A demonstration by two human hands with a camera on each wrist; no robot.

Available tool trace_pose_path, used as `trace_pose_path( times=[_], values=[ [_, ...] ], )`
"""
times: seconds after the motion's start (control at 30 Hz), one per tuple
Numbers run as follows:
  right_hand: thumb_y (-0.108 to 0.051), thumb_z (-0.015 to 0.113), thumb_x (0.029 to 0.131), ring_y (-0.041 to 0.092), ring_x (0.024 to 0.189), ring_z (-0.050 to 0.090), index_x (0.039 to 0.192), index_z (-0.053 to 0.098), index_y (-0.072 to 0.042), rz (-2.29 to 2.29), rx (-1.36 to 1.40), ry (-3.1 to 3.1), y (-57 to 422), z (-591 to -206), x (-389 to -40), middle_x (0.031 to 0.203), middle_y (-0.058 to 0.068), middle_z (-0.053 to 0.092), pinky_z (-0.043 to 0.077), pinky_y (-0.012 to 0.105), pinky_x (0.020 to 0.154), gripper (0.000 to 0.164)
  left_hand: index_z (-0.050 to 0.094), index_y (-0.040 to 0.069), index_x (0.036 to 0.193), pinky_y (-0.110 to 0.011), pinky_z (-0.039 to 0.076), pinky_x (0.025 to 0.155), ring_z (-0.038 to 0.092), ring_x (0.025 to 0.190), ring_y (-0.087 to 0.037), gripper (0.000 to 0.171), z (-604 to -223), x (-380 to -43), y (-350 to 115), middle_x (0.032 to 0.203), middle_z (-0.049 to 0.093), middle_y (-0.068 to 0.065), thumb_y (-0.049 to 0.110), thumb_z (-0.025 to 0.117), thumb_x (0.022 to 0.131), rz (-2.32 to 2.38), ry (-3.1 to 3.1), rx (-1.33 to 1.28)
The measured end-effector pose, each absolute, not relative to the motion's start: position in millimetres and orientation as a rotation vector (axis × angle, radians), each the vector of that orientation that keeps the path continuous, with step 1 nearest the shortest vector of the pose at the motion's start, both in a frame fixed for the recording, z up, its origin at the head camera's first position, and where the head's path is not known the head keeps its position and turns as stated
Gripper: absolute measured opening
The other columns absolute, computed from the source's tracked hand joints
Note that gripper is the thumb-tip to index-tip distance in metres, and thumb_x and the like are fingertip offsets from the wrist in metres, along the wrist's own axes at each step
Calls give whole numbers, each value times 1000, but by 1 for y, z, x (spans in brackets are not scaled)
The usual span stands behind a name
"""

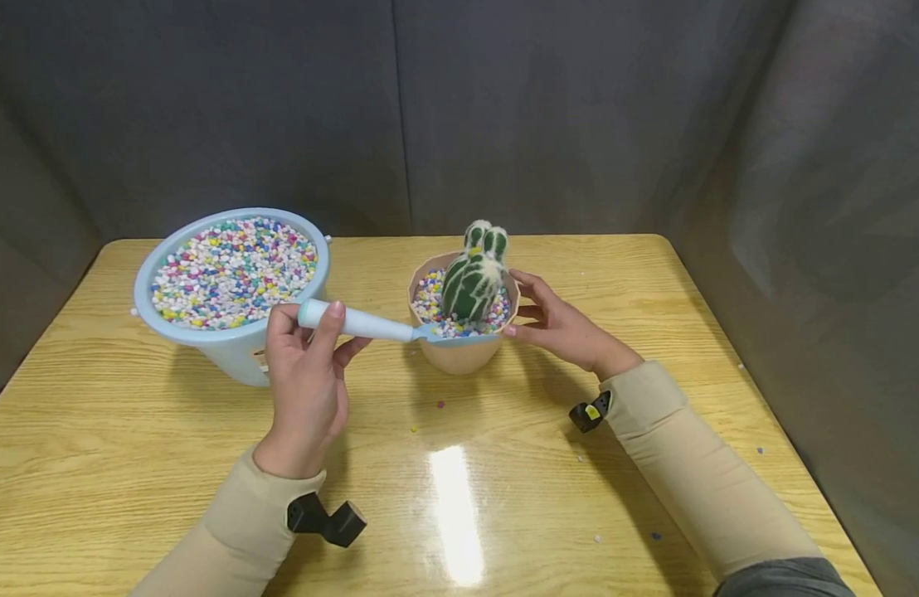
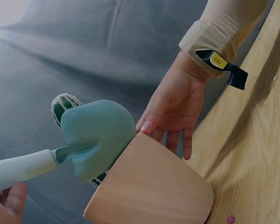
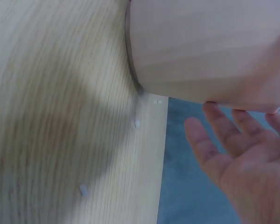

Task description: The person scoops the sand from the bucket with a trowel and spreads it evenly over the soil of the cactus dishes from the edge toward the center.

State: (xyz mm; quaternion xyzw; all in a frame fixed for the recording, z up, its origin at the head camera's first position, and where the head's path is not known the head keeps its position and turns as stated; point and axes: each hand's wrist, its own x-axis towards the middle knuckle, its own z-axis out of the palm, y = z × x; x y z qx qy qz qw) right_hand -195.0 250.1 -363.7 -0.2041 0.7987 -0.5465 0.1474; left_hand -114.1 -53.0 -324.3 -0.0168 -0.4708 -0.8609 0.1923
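My left hand [image 1: 310, 390] holds a light blue hand trowel [image 1: 373, 326] by its handle, thumb on top. The trowel's blade [image 2: 102, 133] is tipped at the near rim of a peach plant pot [image 1: 459, 356]. In the pot stands a green cactus [image 1: 470, 286] with white fuzzy ribs, with coloured pebbles [image 1: 430, 294] around its base. On the pot's right side rests my right hand [image 1: 564, 327], its thumb at the rim and its fingertips touching the outer wall. The right wrist view shows those fingers [image 3: 224, 128] spread and only slightly bent.
A light blue bucket [image 1: 231, 356] filled with multicoloured pebbles [image 1: 235, 269] stands at the left of the wooden table [image 1: 527, 514]. A few loose pebbles lie around the pot and toward the right edge. Dark grey curtains [image 1: 228, 108] hang behind and at the sides.
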Motion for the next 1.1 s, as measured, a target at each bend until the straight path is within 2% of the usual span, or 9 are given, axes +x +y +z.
trace_pose_path(
  times=[0.27, 0.7, 0.93, 1.1],
  values=[
    [-3, 68, 100, 43, 138, 46, 162, 19, -9, -1583, -596, 2350, 247, -364, -193, 160, 22, 32, 46, 53, 111, 80, 48, 5, 100, -28, 64, 72, 66, 82, -13, 12, -324, -113, -52, 95, 54, -6, -3, 56, 103, -2430, -1308, -56],
    [-3, 67, 100, 45, 136, 48, 161, 22, -5, -1567, -605, 2419, 243, -366, -189, 159, 25, 34, 44, 57, 112, 76, 48, 6, 100, -28, 64, 74, 66, 85, -14, 13, -324, -113, -50, 96, 54, -6, -3, 56, 103, -2413, -1341, -53],
    [-6, 67, 101, 44, 137, 47, 161, 20, -6, -1559, -604, 2427, 243, -367, -187, 159, 24, 33, 42, 59, 113, 76, 50, 7, 104, -29, 64, 75, 64, 88, -15, 11, -325, -112, -50, 98, 54, -6, -3, 56, 103, -2411, -1356, -52],
    [-7, 69, 100, 44, 140, 45, 162, 17, -10, -1525, -612, 2386, 247, -362, -191, 161, 24, 31, 42, 56, 114, 81, 49, 7, 103, -28, 64, 74, 63, 90, -16, 12, -325, -112, -51, 98, 54, -5, -2, 56, 103, -2410, -1363, -32]
  ],
)
